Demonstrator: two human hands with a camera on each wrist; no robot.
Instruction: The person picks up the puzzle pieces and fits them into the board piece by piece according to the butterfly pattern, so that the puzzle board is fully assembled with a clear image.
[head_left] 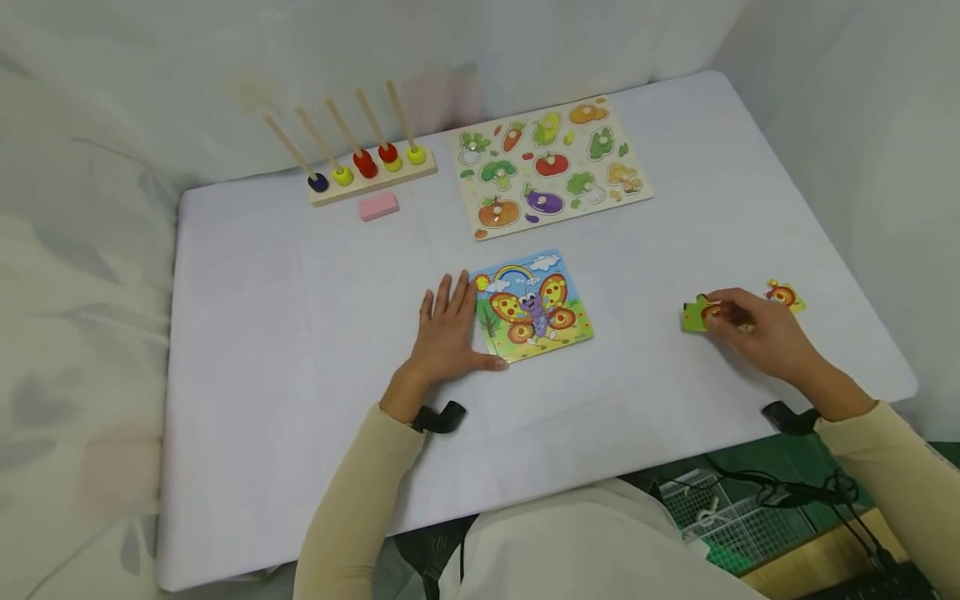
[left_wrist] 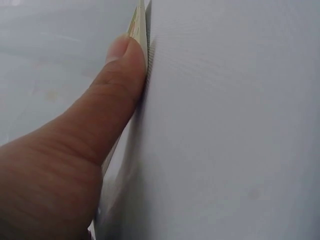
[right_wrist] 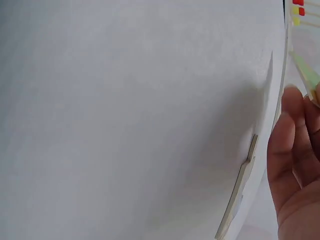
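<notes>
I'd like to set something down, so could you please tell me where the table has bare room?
The table is bare left of the left hand, and between the butterfly puzzle and the green piece in the right hand. It is crowded at the middle back, around the bead rack, pink block and vegetable board.

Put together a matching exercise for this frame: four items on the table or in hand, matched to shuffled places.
Things:
1. butterfly puzzle
2. green puzzle piece
3. pink block
4. vegetable puzzle board

Places:
A. on the near side of the bead stand
B. pinched in the right hand
C. beyond the butterfly puzzle, farther from the person
D. touched by the left hand

Right pairs: 1-D, 2-B, 3-A, 4-C
</notes>
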